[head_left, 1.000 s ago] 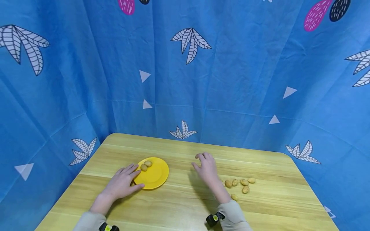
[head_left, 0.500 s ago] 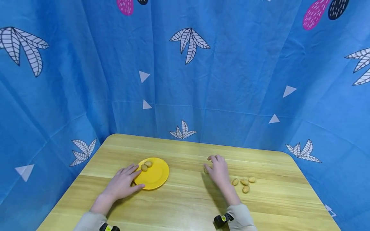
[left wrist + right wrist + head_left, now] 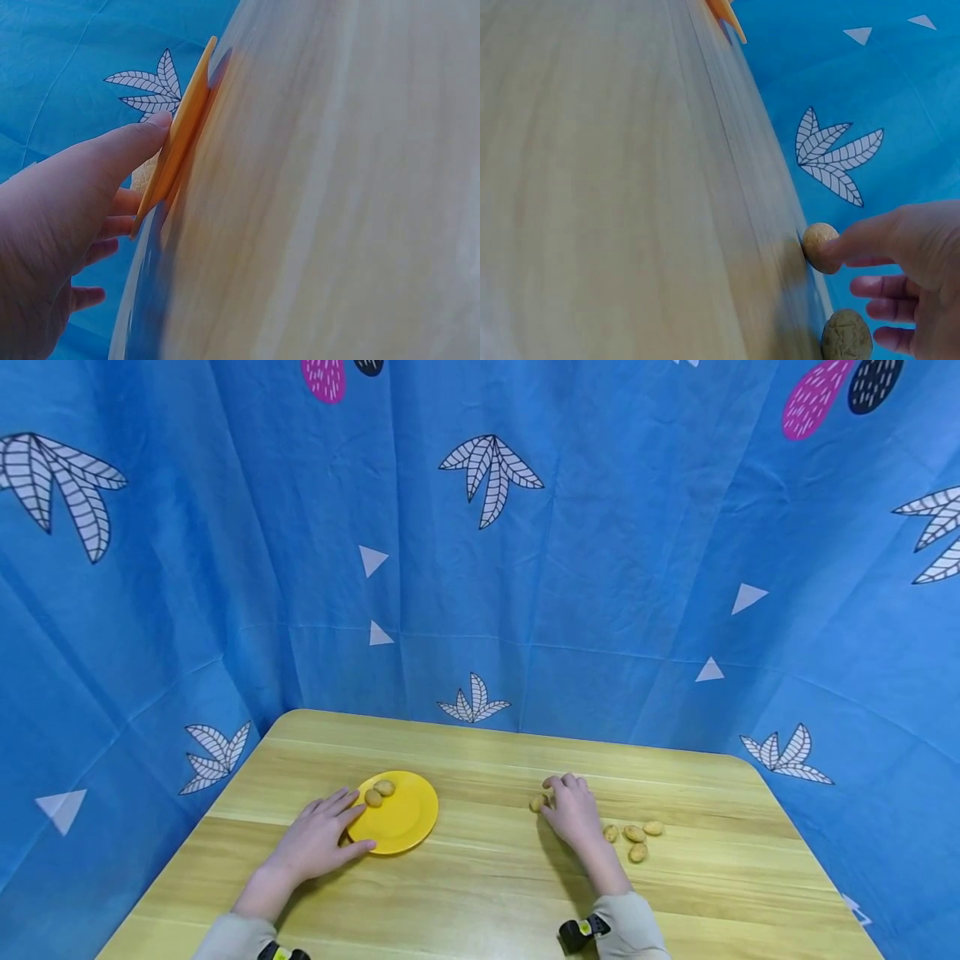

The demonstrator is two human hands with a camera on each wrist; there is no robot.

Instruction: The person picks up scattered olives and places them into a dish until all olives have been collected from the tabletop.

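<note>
- Closest in: the left cuff [image 3: 238,935] and right cuff [image 3: 632,927], both pale grey, each with a little black camera [image 3: 576,937] strapped on.
- Left hand [image 3: 322,837]: laid at the left side of a yellow plate [image 3: 408,818], fingers extended and loosely spread. The rim is touched by the thumb in the left wrist view, so the plate is probably just being steadied.
- Off to the right, four loose potatoes [image 3: 634,833] (small ones) are bunched on the wooden table [image 3: 465,893], beside the right forearm. None of these is being handled.
- Right hand [image 3: 576,814]: fingers bent, thumb set against a single potato [image 3: 817,244], well apart from the plate. Whether it's properly pinched or only touched can't be told, since the far-side fingertips are hidden. In the head view a potato is seen just left of those fingers, probably the same one.
- Bit further out, two plated potatoes [image 3: 384,787] are sat side by side near the plate's far left edge.
- Progress, as a guess: early days, under halfway. Two are plated, at least five are left off it, and more could be hidden behind the right arm.
- Way at the back: a blue curtain [image 3: 480,593] printed with white leaves and triangles.
</note>
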